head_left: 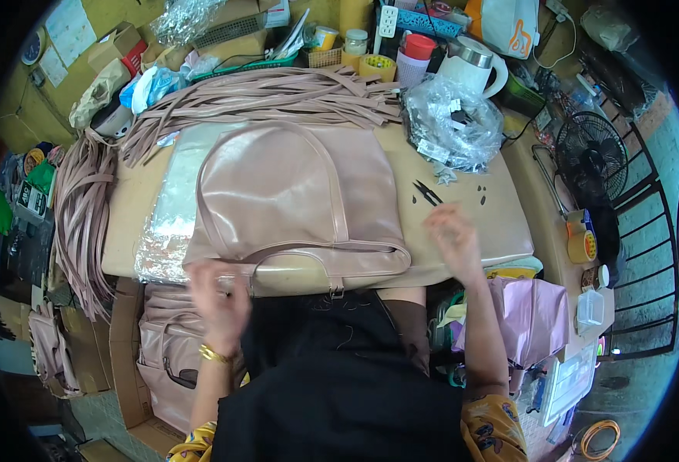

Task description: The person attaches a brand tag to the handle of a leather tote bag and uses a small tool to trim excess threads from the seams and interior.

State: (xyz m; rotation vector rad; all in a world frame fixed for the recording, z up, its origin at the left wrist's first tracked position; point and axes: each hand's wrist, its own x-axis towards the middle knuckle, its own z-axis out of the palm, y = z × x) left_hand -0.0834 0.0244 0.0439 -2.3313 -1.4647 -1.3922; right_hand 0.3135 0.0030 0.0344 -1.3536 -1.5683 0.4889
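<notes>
A glossy dusty-pink handbag (pixel 278 192) lies flat on the table, its looped strap across the front and its opening and a buckled tab along the near edge. My left hand (pixel 220 300) is at the bag's near left corner, somewhat blurred, fingers apart with nothing visible in them; whether it touches the bag I cannot tell. To the right of the bag, my right hand (pixel 455 239) hovers over the table with loosely bent fingers. Just beyond its fingertips lie black thread snips (pixel 427 192), seemingly apart from the hand. Small dark pieces (pixel 482 195) lie near the snips.
Pink straps (pixel 270 96) are heaped along the back, and more straps (pixel 85 215) hang at the left edge. Clear plastic (pixel 455 123) is bunched near a white kettle (pixel 466 68). A carton of pink bags (pixel 170 362) stands below left. A black fan (pixel 592 154) is at right.
</notes>
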